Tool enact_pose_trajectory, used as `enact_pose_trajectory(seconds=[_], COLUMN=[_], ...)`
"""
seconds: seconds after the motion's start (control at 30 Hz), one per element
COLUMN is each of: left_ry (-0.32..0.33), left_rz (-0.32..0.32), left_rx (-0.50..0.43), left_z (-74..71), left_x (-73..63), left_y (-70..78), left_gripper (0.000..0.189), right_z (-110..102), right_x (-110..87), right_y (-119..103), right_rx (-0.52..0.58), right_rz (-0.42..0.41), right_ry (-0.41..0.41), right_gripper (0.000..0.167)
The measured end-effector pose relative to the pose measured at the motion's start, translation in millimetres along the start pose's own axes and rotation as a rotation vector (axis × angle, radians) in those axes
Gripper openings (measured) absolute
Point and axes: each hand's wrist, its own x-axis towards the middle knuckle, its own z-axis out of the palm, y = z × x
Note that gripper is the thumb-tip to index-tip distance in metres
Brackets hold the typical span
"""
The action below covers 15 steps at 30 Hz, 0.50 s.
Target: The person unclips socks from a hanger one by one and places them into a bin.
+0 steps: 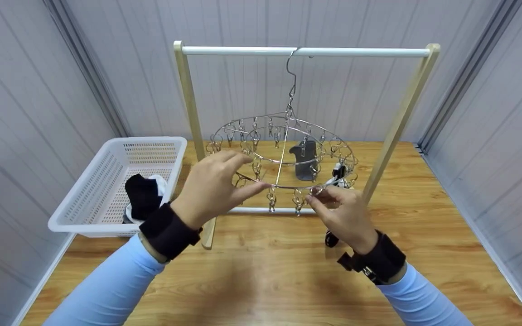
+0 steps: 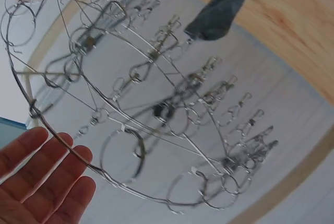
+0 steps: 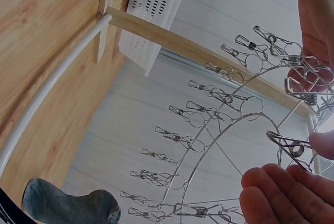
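A round metal clip hanger hangs by its hook from a white bar, with small clips around its rings. My left hand is at the near left of the outer ring, thumb tip right at the wire; in the left wrist view its fingers lie straight beside the ring. At the near right, my right hand pinches a metal clip between thumb and fingers. A grey sock hangs at the far side. A black-and-white sock hangs at the right, partly hidden by my right hand.
The wooden stand's legs rise at both sides, and a low white bar crosses near the floor. On the left, a white perforated basket holds a black sock and white fabric. Ribbed walls enclose the wooden surface.
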Motion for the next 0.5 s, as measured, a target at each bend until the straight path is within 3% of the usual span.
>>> enact_pose_trajectory(seconds=[0.27, 0.5], left_ry=[0.023, 0.117], left_rz=[0.161, 0.23], left_rx=[0.125, 0.284], left_z=[13.4, 21.0], left_x=[0.1, -1.2], left_y=[17.5, 23.8], left_gripper=[0.05, 0.049], right_z=[2, 3], right_x=[-0.5, -0.6], right_y=[3, 3], right_rx=[-0.024, -0.053], right_rz=[-0.032, -0.041], right_ry=[0.0, -0.014], right_gripper=[0.006, 0.006])
